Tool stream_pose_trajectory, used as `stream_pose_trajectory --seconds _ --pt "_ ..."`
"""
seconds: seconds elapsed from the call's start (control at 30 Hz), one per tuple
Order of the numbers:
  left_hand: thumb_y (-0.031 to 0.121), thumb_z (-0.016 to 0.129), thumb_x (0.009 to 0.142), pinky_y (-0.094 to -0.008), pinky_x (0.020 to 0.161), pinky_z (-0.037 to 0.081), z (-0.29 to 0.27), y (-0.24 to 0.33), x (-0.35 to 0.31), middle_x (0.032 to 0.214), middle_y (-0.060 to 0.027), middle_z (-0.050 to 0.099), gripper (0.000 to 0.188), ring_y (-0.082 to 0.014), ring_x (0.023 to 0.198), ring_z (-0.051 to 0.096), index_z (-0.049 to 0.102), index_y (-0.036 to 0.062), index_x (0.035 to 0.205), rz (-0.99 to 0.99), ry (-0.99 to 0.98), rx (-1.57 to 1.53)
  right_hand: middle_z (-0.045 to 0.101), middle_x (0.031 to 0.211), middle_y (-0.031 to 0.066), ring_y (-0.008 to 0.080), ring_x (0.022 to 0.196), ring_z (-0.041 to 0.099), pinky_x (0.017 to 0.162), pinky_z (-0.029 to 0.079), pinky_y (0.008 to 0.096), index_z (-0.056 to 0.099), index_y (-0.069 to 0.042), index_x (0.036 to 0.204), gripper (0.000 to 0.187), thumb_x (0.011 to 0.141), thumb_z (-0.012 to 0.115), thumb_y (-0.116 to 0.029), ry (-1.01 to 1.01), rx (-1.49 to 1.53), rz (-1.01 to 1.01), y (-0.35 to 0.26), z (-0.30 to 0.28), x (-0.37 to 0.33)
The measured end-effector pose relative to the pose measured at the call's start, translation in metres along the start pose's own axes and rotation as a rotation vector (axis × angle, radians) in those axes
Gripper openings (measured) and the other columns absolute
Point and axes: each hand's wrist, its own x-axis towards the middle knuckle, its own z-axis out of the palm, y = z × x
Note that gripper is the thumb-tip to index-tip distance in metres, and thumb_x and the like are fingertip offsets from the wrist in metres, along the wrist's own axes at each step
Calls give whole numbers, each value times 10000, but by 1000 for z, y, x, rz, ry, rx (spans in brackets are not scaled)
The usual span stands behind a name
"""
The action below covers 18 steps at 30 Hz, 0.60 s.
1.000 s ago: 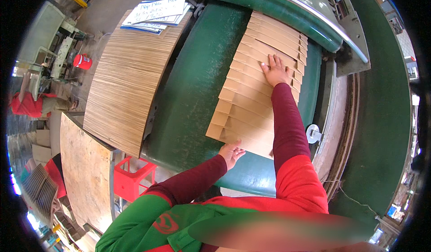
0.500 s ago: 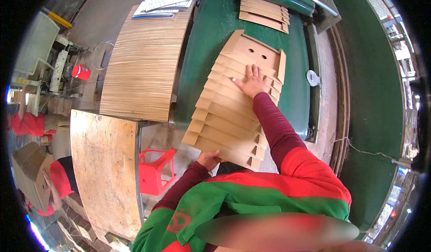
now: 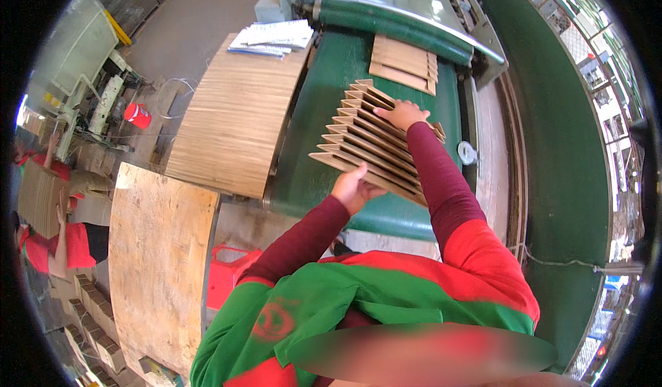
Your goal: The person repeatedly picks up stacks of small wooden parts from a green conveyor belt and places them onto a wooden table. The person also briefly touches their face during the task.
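Observation:
A fanned batch of folded brown cardboard blanks (image 3: 365, 145) stands tilted over the near part of the green conveyor belt (image 3: 296, 139), its edges showing as a row of zigzag folds. My left hand (image 3: 353, 190) grips the near edge, thumb on top and fingers underneath. At the far right part of the batch, my right hand (image 3: 405, 116) holds on from above, its thumb toward the left and its fingertips partly hidden. Farther along the belt lies another overlapping batch of cardboard blanks (image 3: 400, 66), just before the roller.
Left of the belt stands a tall stack of flat cardboard (image 3: 231, 118) with papers (image 3: 272, 36) on it. Nearer is a wooden table (image 3: 162, 242) beside a red stool (image 3: 231, 270). A tape roll (image 3: 467, 153) sits at the belt's right edge. Co-workers handle cardboard at far left.
The batch went from lying flat, fanned toward me, to tilted up and farther onto the belt. My left hand moved forward with it; my right went from lying flat to gripping its far part.

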Motion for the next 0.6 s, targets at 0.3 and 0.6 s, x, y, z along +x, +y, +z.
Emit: stream_pose_trajectory --seconds 0.3,0.6 --pt "387 474 965 -651 950 381 33 17 196 1428 -200 304 557 -440 1236 395 287 63 1378 -5 381 -254 676 919 199 339 899 655 808 498 423 681 -39 968 709 826 437 -689 166 60 -67 53 -5 80" --pt "706 429 837 -594 938 410 9 9 189 1367 -234 401 808 -384 1137 499 299 119 1377 29 153 -119 615 1001 238 383 910 632 773 517 435 520 51 1114 1001 543 647 -760 200 -49 -442 47 -5 16"
